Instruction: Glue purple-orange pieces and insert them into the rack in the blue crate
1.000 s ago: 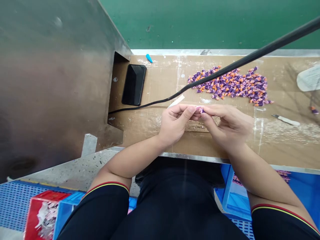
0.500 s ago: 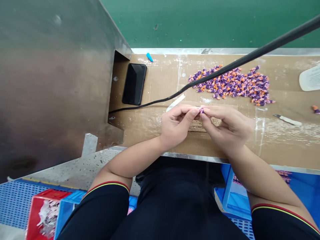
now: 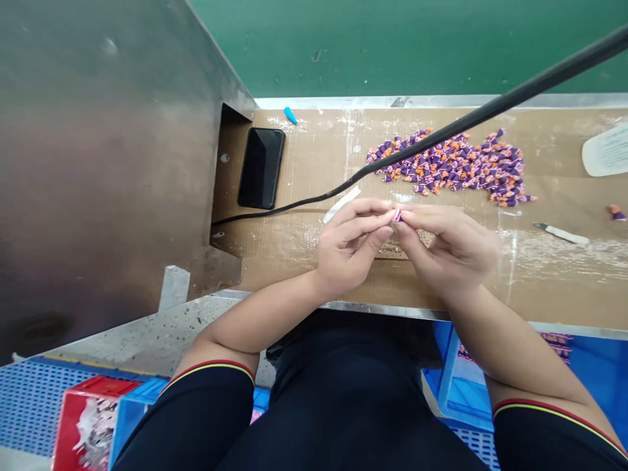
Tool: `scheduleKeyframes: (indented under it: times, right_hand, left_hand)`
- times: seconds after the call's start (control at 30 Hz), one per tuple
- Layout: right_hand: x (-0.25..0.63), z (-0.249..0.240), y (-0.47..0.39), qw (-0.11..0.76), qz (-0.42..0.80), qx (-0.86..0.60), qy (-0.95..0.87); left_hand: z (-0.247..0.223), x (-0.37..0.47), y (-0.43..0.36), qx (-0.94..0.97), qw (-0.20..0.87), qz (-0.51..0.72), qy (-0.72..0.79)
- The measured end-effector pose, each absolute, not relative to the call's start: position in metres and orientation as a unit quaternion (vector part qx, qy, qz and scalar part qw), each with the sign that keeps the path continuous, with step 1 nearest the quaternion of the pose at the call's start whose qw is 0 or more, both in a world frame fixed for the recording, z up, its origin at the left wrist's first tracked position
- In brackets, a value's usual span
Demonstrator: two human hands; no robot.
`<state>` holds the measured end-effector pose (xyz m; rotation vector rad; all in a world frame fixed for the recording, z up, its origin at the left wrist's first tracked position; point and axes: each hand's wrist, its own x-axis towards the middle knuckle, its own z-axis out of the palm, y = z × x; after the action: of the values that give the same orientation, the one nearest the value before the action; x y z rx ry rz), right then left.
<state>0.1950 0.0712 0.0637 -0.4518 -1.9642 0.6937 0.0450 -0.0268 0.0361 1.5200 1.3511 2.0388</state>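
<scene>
A tiny purple-and-pink figurine [image 3: 398, 215] is between my two hands, above the front half of the cardboard-covered bench [image 3: 284, 261]. My right hand [image 3: 449, 252] pinches it between thumb and index finger. From the other side, my left hand [image 3: 346, 248] holds its index fingertip and thumb against the piece, its other fingers loosely curled. Fingertips cover most of the figurine. Behind the hands lies a pile of similar small purple, orange and pink figurines [image 3: 456, 163]. A white strip [image 3: 342, 204] rests just beyond my left hand.
A black cable [image 3: 363, 171] crosses above the bench. At left are a phone [image 3: 261, 168], a blue cap [image 3: 290, 116] and a large metal housing [image 3: 112, 170]. A craft knife [image 3: 562, 233], a lone figurine [image 3: 617, 212] and a white bottle [image 3: 606, 154] lie right. Below are blue bins [image 3: 466, 392] and a red bin [image 3: 73, 418].
My left fingers have shifted slightly, with the thumb lower and a wider gap to the index finger. More pink of the figurine shows. The right hand keeps its pinch.
</scene>
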Motion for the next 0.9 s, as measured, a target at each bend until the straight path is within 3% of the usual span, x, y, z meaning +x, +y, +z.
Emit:
scheduleKeyframes:
  times: [0.53,0.77,0.9]
  right_hand:
    - [0.185,0.059,0.071,0.492,0.326,-0.206,-0.78]
    - [0.215,0.069,0.107,0.404,0.307,-0.249,-0.825]
    - [0.284,0.079,0.136,0.314,0.214,-0.286,-0.88]
  left_hand:
    - [0.034,0.049,-0.03,0.507,0.186,0.688,0.485]
    - [0.02,0.036,-0.021,0.484,0.267,0.69,0.467]
    - [0.015,0.031,-0.019,0.497,0.258,0.68,0.474]
